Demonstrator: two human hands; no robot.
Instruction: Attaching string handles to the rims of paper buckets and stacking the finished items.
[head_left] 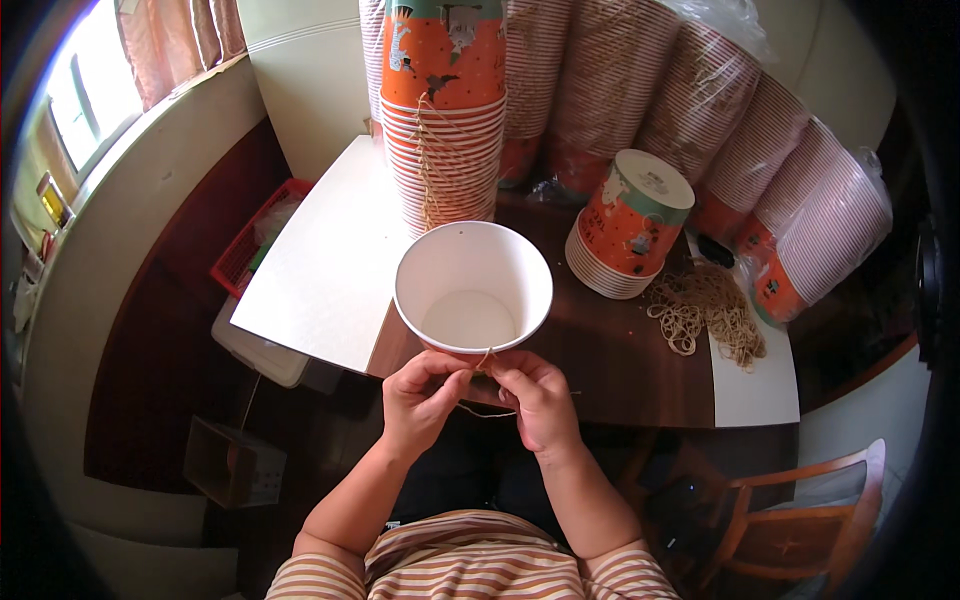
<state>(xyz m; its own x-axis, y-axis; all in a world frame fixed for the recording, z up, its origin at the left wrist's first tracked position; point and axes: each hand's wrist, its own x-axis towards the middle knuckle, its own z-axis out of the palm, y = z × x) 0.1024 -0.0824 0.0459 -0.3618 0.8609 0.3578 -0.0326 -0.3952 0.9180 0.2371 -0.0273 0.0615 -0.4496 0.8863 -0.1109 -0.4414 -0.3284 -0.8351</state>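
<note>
A large paper bucket (pixel 474 270), white inside, stands with its mouth up at the table's near edge. A thin tan string (pixel 487 356) loops over its near rim, and a loose length hangs below my hands. Both hands meet at that rim: my left hand (pixel 428 392) pinches the string from the left, my right hand (pixel 536 396) from the right. Their fingertips nearly touch and partly hide the string. Behind the bucket rises a tall stack of upside-down orange and green buckets (pixel 442 140), with strings dangling down its side.
Right of the bucket sits a short upside-down bucket stack (pixel 630 225), beside a heap of tan strings (pixel 712 310). Plastic-wrapped bucket stacks (pixel 690 85) line the table's back. A red basket (pixel 232 255) is at left, a cardboard box (pixel 232 462) on the floor, a wooden chair (pixel 800 520) at right.
</note>
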